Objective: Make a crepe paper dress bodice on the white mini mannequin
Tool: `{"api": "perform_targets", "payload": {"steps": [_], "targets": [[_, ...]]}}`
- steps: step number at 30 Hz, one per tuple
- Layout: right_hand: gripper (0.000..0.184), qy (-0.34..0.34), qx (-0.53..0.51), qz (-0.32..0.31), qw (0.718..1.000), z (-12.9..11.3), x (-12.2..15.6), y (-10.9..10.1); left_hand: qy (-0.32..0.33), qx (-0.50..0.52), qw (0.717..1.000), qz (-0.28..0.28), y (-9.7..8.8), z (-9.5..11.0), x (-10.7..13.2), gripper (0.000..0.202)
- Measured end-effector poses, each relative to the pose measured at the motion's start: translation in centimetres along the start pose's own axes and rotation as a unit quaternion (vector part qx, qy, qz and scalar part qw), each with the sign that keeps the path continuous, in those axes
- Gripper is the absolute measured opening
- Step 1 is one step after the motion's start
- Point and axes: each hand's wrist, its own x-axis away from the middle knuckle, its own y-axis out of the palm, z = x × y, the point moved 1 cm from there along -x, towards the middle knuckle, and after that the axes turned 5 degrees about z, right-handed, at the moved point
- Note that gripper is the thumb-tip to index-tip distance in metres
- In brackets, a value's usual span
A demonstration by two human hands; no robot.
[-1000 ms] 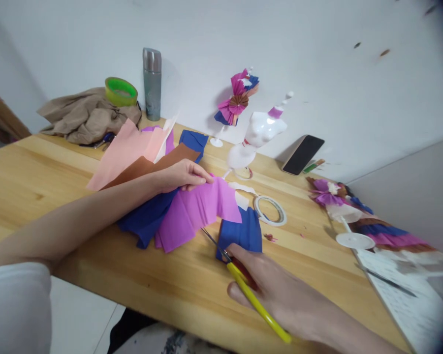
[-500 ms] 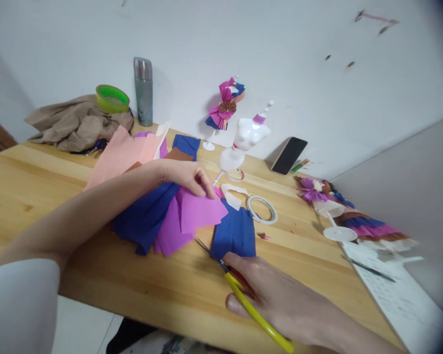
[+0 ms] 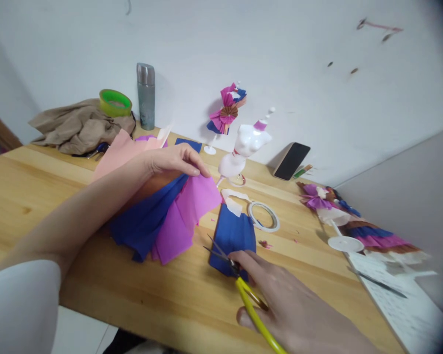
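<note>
Our two hands are apart, each gripping something of its own. The left hand [image 3: 184,160] pinches the upper edge of a pleated, bright purple sheet of crepe-like paper [image 3: 203,194] between thumb and fingers, probably so that the sheet hangs below it with its right edge free. Our right hand [image 3: 280,300] is closed around long-bladed scissors with yellow handles [image 3: 256,322]; the blades are parted and point towards the purple sheet without touching it, likely leaving room to turn either one. Beneath those blades a dark blue rectangular paper piece [image 3: 232,233] lies on the pale wooden surface [image 3: 140,295]. Beyond the right hand sits a white ring-shaped tape roll [image 3: 276,223], and past the left fingertips stands a glossy white mannequin torso [image 3: 249,140], seemingly set back to free the working space.
</note>
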Motion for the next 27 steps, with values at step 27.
{"api": "perform_targets", "payload": {"steps": [27], "targets": [[0.025, -0.06, -0.073, 0.081, 0.992, -0.4, -6.0, 0.2, 0.046, 0.059, 0.994, 0.074, 2.6, -0.5, -1.2, 0.022]]}}
